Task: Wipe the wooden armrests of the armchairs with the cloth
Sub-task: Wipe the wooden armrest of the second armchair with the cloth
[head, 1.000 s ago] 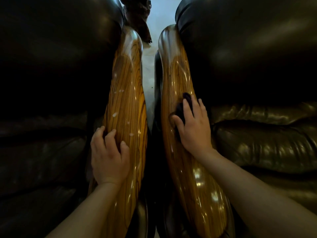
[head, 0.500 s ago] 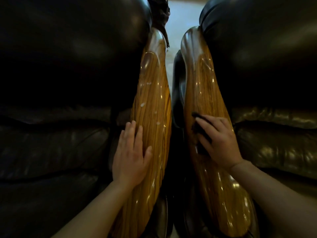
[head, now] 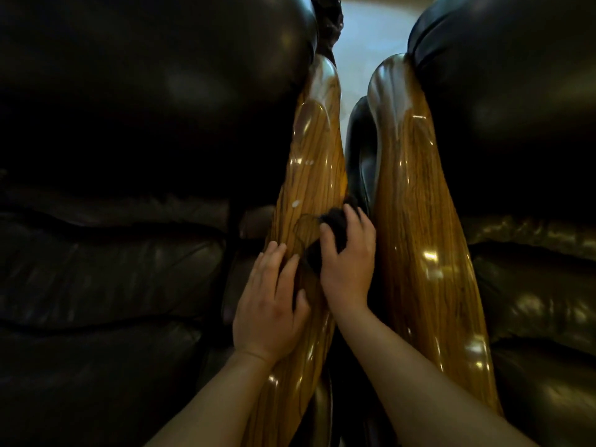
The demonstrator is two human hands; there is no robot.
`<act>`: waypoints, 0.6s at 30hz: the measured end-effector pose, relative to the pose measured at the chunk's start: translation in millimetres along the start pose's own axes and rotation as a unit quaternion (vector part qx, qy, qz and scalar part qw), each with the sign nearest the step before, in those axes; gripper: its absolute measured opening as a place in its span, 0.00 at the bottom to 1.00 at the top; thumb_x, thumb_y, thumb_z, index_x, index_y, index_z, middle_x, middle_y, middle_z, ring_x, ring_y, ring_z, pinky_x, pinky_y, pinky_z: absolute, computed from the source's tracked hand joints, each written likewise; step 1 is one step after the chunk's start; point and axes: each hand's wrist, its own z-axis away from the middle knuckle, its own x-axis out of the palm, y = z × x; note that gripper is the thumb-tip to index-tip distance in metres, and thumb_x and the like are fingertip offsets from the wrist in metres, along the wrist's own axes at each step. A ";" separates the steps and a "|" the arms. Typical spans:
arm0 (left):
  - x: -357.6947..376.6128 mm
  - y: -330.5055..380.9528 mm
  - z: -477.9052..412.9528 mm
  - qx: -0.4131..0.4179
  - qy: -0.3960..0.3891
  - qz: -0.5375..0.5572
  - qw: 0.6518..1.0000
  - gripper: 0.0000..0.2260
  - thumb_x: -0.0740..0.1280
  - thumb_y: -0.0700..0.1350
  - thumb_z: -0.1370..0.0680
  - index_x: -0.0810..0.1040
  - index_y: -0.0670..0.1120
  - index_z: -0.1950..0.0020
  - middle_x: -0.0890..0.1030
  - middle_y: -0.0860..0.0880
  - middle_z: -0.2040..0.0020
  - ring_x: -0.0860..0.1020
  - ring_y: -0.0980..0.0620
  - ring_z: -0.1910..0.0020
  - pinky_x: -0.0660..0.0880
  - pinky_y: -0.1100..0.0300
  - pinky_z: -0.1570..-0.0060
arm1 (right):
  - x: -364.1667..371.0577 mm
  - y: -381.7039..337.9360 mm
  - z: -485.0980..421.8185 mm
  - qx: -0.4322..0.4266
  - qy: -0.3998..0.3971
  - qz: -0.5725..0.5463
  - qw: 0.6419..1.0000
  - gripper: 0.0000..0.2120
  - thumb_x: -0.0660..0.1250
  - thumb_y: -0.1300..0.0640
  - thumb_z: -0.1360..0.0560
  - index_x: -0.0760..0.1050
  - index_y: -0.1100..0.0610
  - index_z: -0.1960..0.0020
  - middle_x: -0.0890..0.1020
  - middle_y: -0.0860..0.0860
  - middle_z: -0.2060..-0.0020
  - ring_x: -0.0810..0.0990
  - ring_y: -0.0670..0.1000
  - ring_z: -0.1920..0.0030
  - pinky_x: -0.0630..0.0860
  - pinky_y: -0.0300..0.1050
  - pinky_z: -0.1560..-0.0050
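Head view. Dim room; pale floor [head: 361, 30] showed in the gap between two dark leather armchairs set side by side. Left chair [head: 135, 130] filled the left half, right chair [head: 516, 124] the right; both glossy, cushions creased. Two polished wooden armrests ran up the middle, nearly parallel, close but apart: left armrest [head: 314, 175] and right armrest [head: 419, 240]. Strong grain, bright glare spots on both. Small pale speck [head: 295, 204] noted on left armrest, above the hands.

Left hand [head: 269, 312] lay flat on the left armrest's near stretch, fingers spread and extended, clasping nothing, palm down on the wood. Right hand [head: 348, 262] reached across onto the same armrest, just beside the left hand, fingers curled around a dark cloth [head: 332, 222]. Cloth bunched, pressed against the wood under and ahead of the fingertips; a darker fold also showed between thumb and left hand's fingers. Exact edges of cloth hard to tell in low light. Right armrest bare, untouched by either hand. Both forearms bare, entered from bottom of frame.
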 end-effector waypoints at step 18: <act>1.2 0.1 1.6 -0.019 -0.022 0.008 1.000 0.23 0.59 0.49 0.22 0.66 0.46 0.27 0.64 0.46 0.25 0.57 0.50 0.22 0.57 0.50 0.26 | -13.6 11.2 -27.0 -0.160 -0.089 0.039 0.982 0.24 0.65 0.53 0.21 0.67 0.50 0.26 0.64 0.46 0.25 0.60 0.47 0.24 0.60 0.45 0.26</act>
